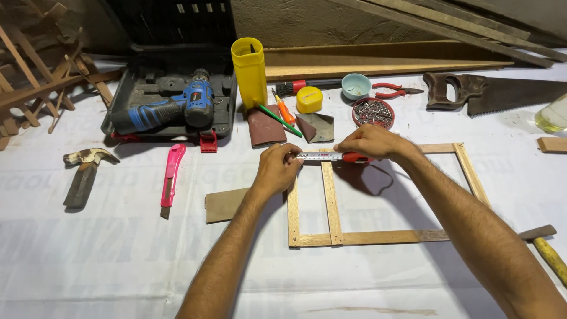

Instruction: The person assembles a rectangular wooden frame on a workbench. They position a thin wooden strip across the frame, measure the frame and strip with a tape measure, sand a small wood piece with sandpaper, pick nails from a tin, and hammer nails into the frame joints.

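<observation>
Tape measure [331,156] is lying stretched left to right across the wooden frame's [378,237] top rail, centre of picture. Left hand [276,171] is pinching the blade's free end; right hand [372,142] is clamping the red case [356,157].

This is a small woodworking workshop, rough and improvised: a desk [88,260] covered with white sheeting stands against a bare, coarse plaster wall [295,20] with planks [378,62] and timber battens [472,23] leaning along it. Carpentry tools lie all over the sheeting: a blue cordless drill [171,106] in its open black case [127,88], a handsaw [496,94], two hammers [82,174] [546,248], a pink utility knife [171,177], red pliers [393,90], sandpaper sheets [266,127] and a dish of nails [372,113]. A light wooden frame [354,237] and slatted woodwork [35,77] at the left edge show joinery in hand.
</observation>
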